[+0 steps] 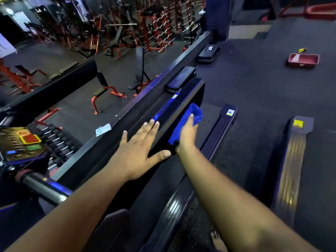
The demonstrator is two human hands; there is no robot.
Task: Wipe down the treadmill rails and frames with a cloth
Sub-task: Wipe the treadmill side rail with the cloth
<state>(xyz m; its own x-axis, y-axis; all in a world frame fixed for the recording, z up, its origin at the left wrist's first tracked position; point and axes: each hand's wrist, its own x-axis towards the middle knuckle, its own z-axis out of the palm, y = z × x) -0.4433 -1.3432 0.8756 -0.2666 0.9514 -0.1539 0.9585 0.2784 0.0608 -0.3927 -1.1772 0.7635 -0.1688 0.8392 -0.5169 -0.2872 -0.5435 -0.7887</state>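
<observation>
Right now the right hand grips a blue cloth, pressing it onto the black treadmill frame, while the left hand lies flat just beside it, fingers spread open on the frame.

The right hand is pressing a blue cloth against the black treadmill frame, fingers curling over it. The left hand is lying flat and spread on the frame just beside it.
</observation>
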